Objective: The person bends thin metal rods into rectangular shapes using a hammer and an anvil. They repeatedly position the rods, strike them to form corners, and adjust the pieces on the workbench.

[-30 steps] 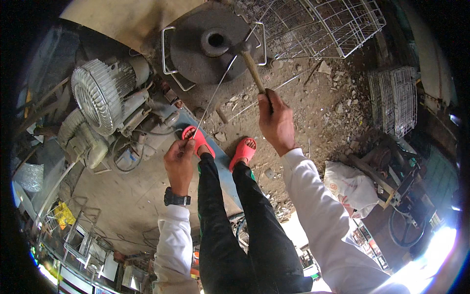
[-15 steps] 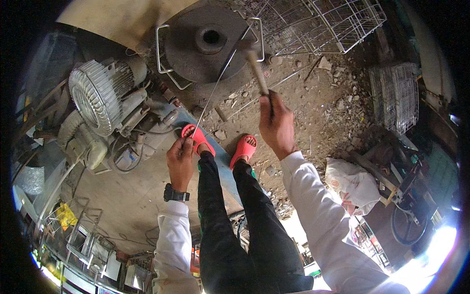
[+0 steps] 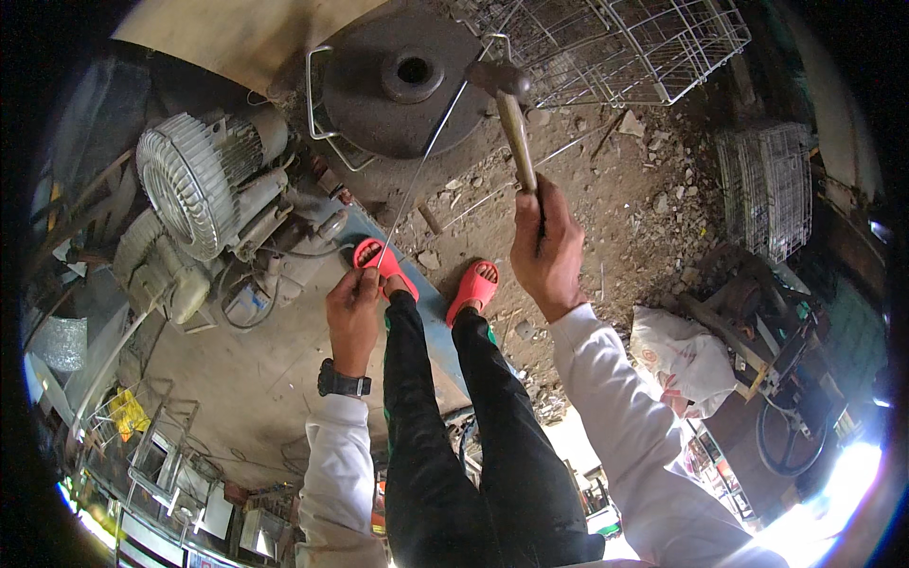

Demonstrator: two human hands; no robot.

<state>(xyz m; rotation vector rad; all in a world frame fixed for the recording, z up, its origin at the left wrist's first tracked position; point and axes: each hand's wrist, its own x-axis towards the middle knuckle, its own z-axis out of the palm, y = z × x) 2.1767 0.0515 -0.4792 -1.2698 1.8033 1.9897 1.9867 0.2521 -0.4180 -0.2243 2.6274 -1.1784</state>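
Note:
My right hand (image 3: 549, 248) is wrapped round the wooden handle of a hammer (image 3: 515, 128), whose dark head is over the right edge of a round metal block. My left hand (image 3: 353, 308), with a black watch at the wrist, pinches the near end of a thin metal rod (image 3: 414, 182). The rod slants up and right across the dark round block (image 3: 365, 104), which has a raised hub with a hole. Its far end passes behind the hammer head, where contact cannot be made out. Bent wire handles (image 3: 311, 95) stand at the block's sides.
A ribbed grey motor blower (image 3: 185, 185) stands on the left. Wire racks (image 3: 653, 47) lie at the far right, with stacked wire grids (image 3: 769, 189) below. A white sack (image 3: 677, 355) and a steering wheel (image 3: 788, 437) sit at right. Rubble covers the dirt floor (image 3: 587, 208).
The hammer and my right hand have shifted slightly right and nearer; the hammer head, blurred before, now shows sharply. My left hand still holds the rod in nearly the same place.

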